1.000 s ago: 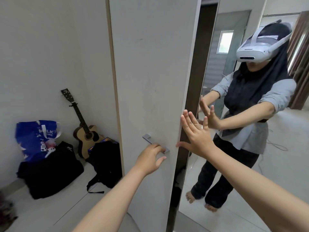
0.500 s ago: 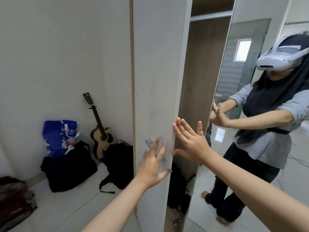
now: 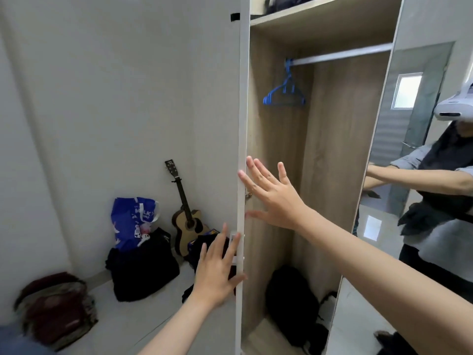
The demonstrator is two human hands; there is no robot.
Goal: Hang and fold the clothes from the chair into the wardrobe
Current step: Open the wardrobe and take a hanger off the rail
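Wardrobe stands open before us, its left door turned edge-on between our two hands. Our left hand has its fingers spread straight and wide, lying against the door edge at the small handle. Our right hand is likewise splayed, holding nothing, its fingertips at the door's inner edge higher up.

Inside, a blue hanger hangs from the rail near its left end, and a dark bag slumps on the wardrobe floor. On the shelf above the rail something dark sits, cut off by the frame's top. The right door carries a mirror showing the person in a headset.

Left of the door, against the pale wall, a guitar leans upright, with a blue bag atop a black bag, and a reddish bag near the lower left corner of the light floor. Clothes and chair are out of view.
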